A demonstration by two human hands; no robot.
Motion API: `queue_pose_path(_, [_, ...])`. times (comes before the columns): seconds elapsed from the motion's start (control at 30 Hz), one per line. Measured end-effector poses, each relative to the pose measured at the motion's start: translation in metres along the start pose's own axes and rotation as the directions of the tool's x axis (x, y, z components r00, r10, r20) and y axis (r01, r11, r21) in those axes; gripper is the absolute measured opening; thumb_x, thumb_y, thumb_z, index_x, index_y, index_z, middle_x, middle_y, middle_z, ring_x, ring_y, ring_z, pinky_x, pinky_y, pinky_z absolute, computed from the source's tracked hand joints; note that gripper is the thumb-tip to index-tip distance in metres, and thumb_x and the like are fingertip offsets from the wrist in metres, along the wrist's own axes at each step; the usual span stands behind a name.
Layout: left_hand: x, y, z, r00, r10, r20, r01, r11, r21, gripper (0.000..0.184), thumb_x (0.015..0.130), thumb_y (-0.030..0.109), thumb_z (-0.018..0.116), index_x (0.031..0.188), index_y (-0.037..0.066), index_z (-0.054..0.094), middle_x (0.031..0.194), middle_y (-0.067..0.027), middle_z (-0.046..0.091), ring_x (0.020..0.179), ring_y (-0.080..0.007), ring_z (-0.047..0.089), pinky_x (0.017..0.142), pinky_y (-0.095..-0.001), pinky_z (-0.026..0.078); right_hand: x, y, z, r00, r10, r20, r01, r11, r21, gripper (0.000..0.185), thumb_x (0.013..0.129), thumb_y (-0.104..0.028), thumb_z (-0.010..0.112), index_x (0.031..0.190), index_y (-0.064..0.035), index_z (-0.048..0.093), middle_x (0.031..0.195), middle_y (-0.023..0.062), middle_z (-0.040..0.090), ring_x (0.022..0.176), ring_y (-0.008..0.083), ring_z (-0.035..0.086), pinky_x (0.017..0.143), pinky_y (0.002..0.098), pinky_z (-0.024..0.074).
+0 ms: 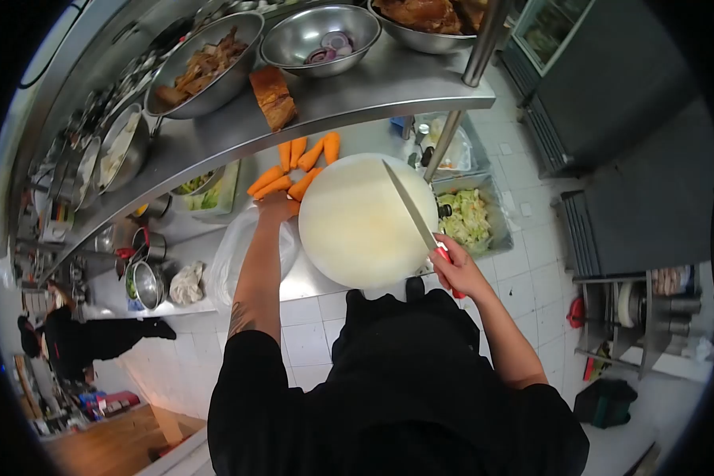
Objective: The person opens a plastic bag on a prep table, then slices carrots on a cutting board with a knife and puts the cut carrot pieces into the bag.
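My right hand (454, 266) is closed around the red handle of a kitchen knife (408, 201). Its long blade lies slanted over the round white cutting board (349, 230), tip pointing away from me. Left of the board, my left hand (276, 208) is down among the carrots, fingers curled and partly hidden; the orange end of a carrot (293, 208) sticks out beside it. Several more whole, peeled carrots (311, 155) lie on the steel counter beyond it. A clear plastic bag (244, 258) lies under my left forearm.
An overhead steel shelf (357, 107) carries a block of cooked meat (274, 98), a bowl of sliced onion (319, 59) and bowls of meat (206, 67). A bin of chopped greens (466, 218) stands right of the board. Another person (79, 341) is at far left.
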State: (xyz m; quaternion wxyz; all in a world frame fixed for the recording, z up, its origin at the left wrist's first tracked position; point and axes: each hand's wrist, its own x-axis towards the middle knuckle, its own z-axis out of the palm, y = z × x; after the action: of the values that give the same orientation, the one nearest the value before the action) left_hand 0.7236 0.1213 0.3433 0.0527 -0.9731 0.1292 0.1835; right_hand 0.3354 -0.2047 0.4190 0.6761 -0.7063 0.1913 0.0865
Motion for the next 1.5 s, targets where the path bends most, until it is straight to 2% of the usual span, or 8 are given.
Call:
queue_pose_path(0.17, [0.039,-0.049,0.02,0.963,0.264,0.048,-0.267,0.961,0.071,0.061,0.084,0.036,0.084,0.14,0.016,0.07,0.139,-0.0118,0.071,0.131,-0.0296,0.067,0.11,-0.0447,0.052,-0.026,0.037,0.009,0.992,0.12,-0.023,-0.109,0.954,0.281,0.054,0.112,-0.019,0.059,0.162,-0.005,0.041,0.076,0.0052,0.062,0.053,0.0155,0.061,0.046,0.0317,0.0479])
queue_pose_path(0.23, [0.037,-0.065,0.017,0.934,0.296,-0.2,-0.328,0.933,-0.147,0.048,0.085,0.026,0.083,0.131,0.014,0.075,0.129,-0.0103,0.075,0.127,-0.0311,0.067,0.108,-0.0515,0.05,-0.029,0.037,0.013,0.993,0.096,-0.063,-0.073,0.951,0.3,0.052,0.112,-0.02,0.058,0.16,-0.0049,0.043,0.076,0.0052,0.062,0.053,0.0158,0.062,0.046,0.0316,0.0487])
queue_pose_path(0.43, [-0.079,-0.005,-0.047,0.586,0.575,-0.571,-0.797,0.538,-0.275,0.048,0.084,0.006,0.081,0.132,0.008,0.073,0.128,-0.0146,0.072,0.12,-0.0391,0.066,0.104,-0.0474,0.052,-0.018,0.017,0.007,0.985,0.129,-0.117,-0.149,0.972,-0.183,0.035,0.11,-0.021,0.061,0.14,-0.004,0.055,0.072,0.009,0.064,0.055,0.0225,0.067,0.052,0.0388,0.052])
queue_pose_path(0.57, [-0.154,0.073,0.013,0.618,0.684,-0.388,-0.778,0.602,-0.179,0.064,0.081,0.012,0.086,0.142,0.018,0.068,0.139,-0.0101,0.067,0.129,-0.036,0.061,0.12,-0.0561,0.042,0.001,0.021,-0.006,0.953,-0.301,0.028,0.221,0.631,-0.743,0.027,0.106,-0.02,0.064,0.128,-0.0057,0.058,0.076,0.0213,0.07,0.071,0.0434,0.071,0.066,0.054,0.0544])
queue_pose_path(0.87, [-0.225,0.09,0.02,0.841,0.264,-0.473,-0.463,0.803,-0.376,0.103,0.079,0.023,0.092,0.169,0.026,0.041,0.169,-0.0074,0.041,0.16,-0.0354,0.033,0.123,-0.0787,0.021,0.012,-0.006,-0.017,0.978,-0.124,0.166,0.207,0.521,-0.828,0.027,0.108,-0.025,0.06,0.128,-0.0079,0.055,0.084,0.0224,0.074,0.082,0.0491,0.071,0.074,0.0598,0.0546])
queue_pose_path(1.03, [-0.233,0.063,0.036,0.866,0.155,-0.475,-0.372,0.834,-0.407,0.103,0.077,0.024,0.093,0.168,0.024,0.043,0.168,-0.0095,0.042,0.157,-0.0397,0.036,0.122,-0.0756,0.025,0.013,-0.008,-0.016,0.978,-0.112,0.177,0.21,0.515,-0.831,0.027,0.108,-0.025,0.06,0.127,-0.0073,0.055,0.085,0.0216,0.074,0.082,0.0481,0.071,0.074,0.06,0.0548])
queue_pose_path(1.3, [-0.229,0.072,0.037,0.711,0.304,-0.634,-0.608,0.719,-0.336,0.078,0.076,0.012,0.091,0.149,0.014,0.064,0.152,-0.013,0.058,0.141,-0.0394,0.053,0.117,-0.0514,0.042,0.012,-0.005,-0.016,0.981,-0.122,0.153,0.195,0.523,-0.83,0.028,0.106,-0.024,0.062,0.128,-0.0074,0.056,0.083,0.0209,0.074,0.083,0.0466,0.072,0.074,0.0585,0.0552])
queue_pose_path(1.5, [-0.217,0.088,0.045,0.647,0.381,-0.66,-0.699,0.642,-0.314,0.067,0.076,0.008,0.088,0.139,0.016,0.069,0.147,-0.0104,0.062,0.139,-0.0366,0.055,0.117,-0.0587,0.04,0.006,0.011,-0.014,0.977,-0.184,0.107,0.189,0.518,-0.834,0.031,0.105,-0.025,0.064,0.131,-0.0073,0.06,0.083,0.0208,0.074,0.082,0.0454,0.072,0.074,0.0572,0.0558])
